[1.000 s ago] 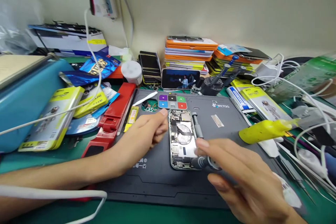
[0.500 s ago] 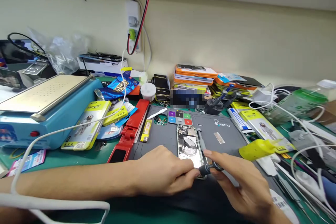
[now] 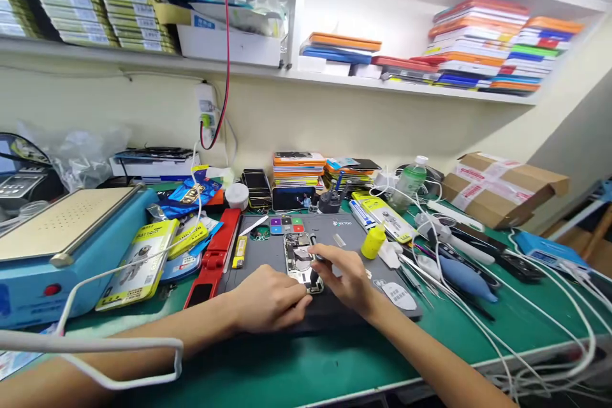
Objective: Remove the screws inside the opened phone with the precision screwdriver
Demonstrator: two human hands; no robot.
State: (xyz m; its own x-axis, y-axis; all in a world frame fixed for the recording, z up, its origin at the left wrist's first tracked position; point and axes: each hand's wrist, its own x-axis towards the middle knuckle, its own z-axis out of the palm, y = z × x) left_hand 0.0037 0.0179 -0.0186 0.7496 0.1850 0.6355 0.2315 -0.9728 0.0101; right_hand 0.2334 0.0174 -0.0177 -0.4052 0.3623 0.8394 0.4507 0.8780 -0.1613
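Observation:
An opened phone [image 3: 292,257] lies on a dark grey work mat [image 3: 268,252], its inner parts and round coil showing. My right hand [image 3: 351,277] pinches a small dark screwdriver [image 3: 314,278], which stands nearly upright over the phone's lower right part. Whether its tip meets a screw is too small to see. At the phone's lower edge, my left hand [image 3: 272,298] is closed, thumb and finger together; what they hold, if anything, is hidden. A second screwdriver [image 3: 313,240] lies along the phone's right side, partly behind my right hand.
A red hinged clamp [image 3: 217,258] and a blue machine [image 3: 90,255] stand left. A colour-squared tray [image 3: 287,225] sits behind the phone. To the right are a yellow bottle [image 3: 373,241], tweezers [image 3: 415,280] and tangled white cables [image 3: 459,306]. A white wire frame [image 3: 95,344] crosses the lower left.
The screwdriver has gone from tilted, with its end at my left fingers, to nearly upright over the phone in my right hand. The head view has risen, showing the shelves.

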